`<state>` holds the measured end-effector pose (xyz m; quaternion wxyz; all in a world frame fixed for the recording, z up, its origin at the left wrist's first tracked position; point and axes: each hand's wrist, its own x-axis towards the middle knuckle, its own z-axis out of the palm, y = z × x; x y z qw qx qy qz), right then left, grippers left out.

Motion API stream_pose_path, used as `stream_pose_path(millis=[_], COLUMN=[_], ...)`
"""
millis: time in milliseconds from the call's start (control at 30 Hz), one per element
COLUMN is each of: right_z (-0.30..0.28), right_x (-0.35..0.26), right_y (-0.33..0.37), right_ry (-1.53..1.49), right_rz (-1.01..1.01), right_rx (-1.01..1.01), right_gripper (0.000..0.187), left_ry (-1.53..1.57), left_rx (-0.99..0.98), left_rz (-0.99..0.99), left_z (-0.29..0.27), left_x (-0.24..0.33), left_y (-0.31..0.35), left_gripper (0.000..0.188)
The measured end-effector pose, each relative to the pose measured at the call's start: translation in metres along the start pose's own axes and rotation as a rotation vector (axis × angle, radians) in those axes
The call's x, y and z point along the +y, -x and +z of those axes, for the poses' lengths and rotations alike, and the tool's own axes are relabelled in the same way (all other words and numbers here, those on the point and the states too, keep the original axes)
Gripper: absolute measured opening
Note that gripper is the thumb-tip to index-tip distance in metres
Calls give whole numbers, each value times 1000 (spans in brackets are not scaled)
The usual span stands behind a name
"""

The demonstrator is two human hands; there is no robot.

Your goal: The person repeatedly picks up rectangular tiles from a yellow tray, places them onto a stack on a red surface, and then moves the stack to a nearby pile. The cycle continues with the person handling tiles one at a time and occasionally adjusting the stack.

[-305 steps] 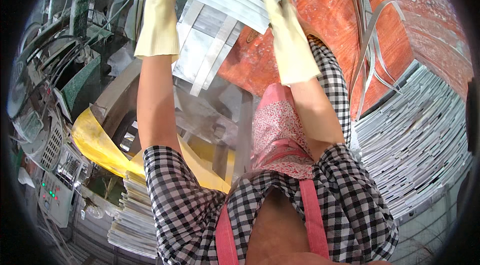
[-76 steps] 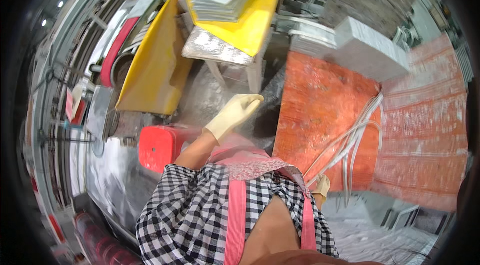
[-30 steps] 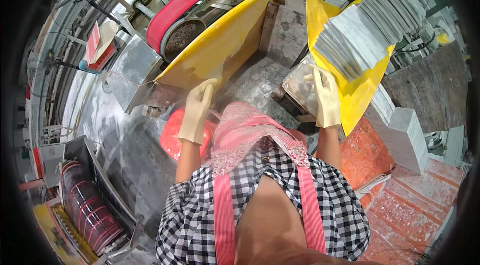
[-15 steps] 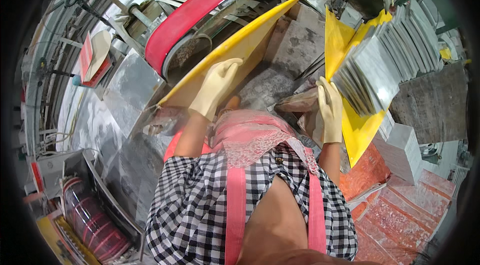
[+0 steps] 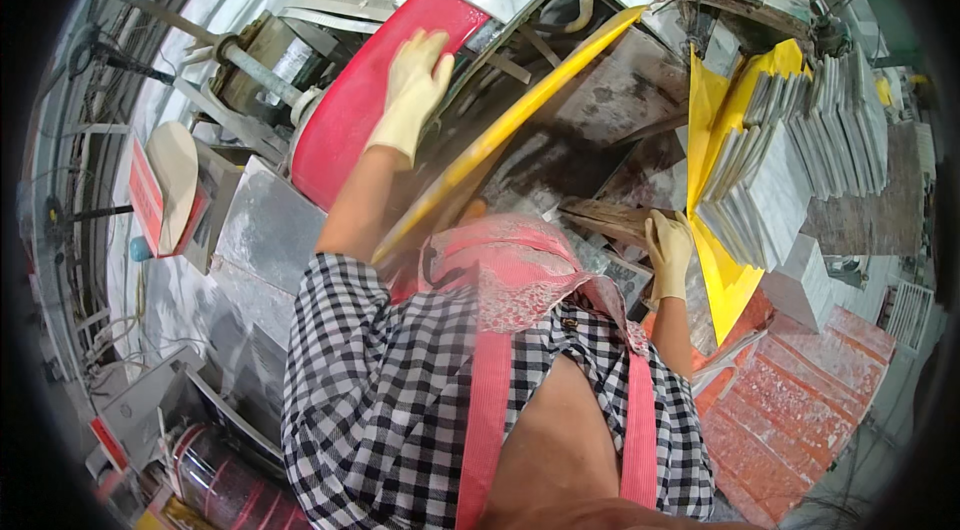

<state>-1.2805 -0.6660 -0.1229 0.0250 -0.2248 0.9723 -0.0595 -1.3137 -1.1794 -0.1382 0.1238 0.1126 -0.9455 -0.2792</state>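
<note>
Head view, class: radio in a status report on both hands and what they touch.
Left hand flat, open on red curved cover. Right hand resting on wet slab edge beside stacked grey tiles on yellow tray. Nothing blocking either hand.

the gloved left hand [image 5: 412,90] lies flat on a red curved cover [image 5: 370,110] at far left. the gloved right hand [image 5: 668,252] rests at near right beside a stack of grey stone tiles [image 5: 790,160] on a yellow stand [image 5: 722,260]. a yellow panel [image 5: 500,135] slants between them.

A red rectangular sign [image 5: 147,198] hangs far left, on a grey box [image 5: 215,215].
</note>
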Motion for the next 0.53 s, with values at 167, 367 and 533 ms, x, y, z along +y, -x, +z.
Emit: stream_pose_path(millis=[167, 367, 533], right_z=[-4, -2, 0], right_x=[-6, -4, 0], right_y=[-8, -1, -3], right_ry=[95, 137, 79], right_rz=[31, 42, 104], right_rx=[-99, -54, -112], right_gripper=[20, 19, 21], left_ry=[-615, -684, -694], left_rx=[-48, -129, -220], left_rz=[-25, -159, -165], left_z=[33, 75, 74], left_x=[-55, -55, -43], left_y=[-83, -108, -103], left_gripper=[67, 73, 81])
